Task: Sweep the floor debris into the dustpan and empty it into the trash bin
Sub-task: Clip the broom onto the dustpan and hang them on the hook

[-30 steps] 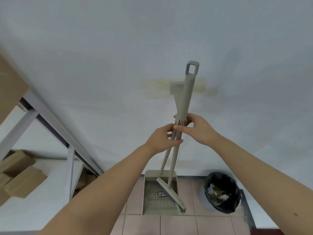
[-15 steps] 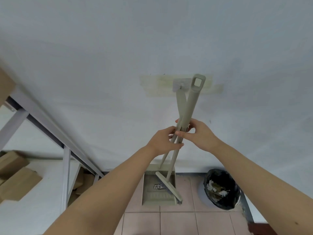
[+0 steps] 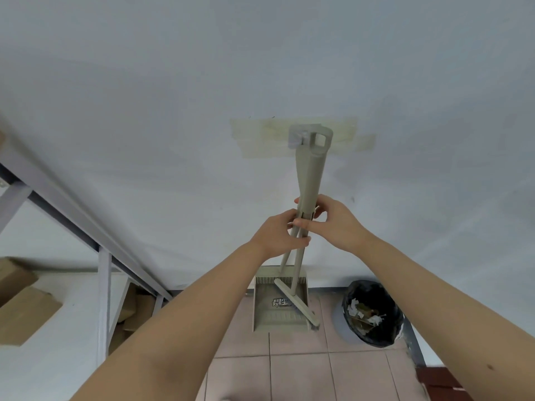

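**Grips of the left hand (image 3: 278, 235) and right hand (image 3: 337, 224) both clenched on the joined handles (image 3: 311, 175)**

The left hand wraps its fingers round the two thin shafts just below the point where they meet. The right hand pinches that joint from the three o'clock side, with the thumb in front and the fingers curled behind. The two hands touch each other there.

From the grips the handles rise toward twelve o'clock as one broad tapered piece. It ends in a loop that lies against a small wall hook (image 3: 296, 138). The hook is fixed over a yellowed patch of tape (image 3: 254, 137) on the pale wall.

Toward six o'clock the shafts split. One runs to the back edge of the dustpan (image 3: 278, 319), the other to the broom (image 3: 297, 303). The broom's head lies slantwise across the pan's open face, over a printed label. The pan hangs at the foot of the wall, above pinkish floor tiles (image 3: 304, 371). I cannot tell whether it touches them.

At three o'clock from the dustpan, near but apart, stands the trash bin (image 3: 351, 335). It is lined with a black bag and holds white paper scraps and brownish bits.

At nine o'clock a grey metal shelf frame (image 3: 104, 285) slants along the wall. Cardboard boxes (image 3: 26, 316) sit beyond it and beneath it. At five o'clock, in the frame's corner, lies a dark red object (image 3: 434, 384) that is too cropped to identify.
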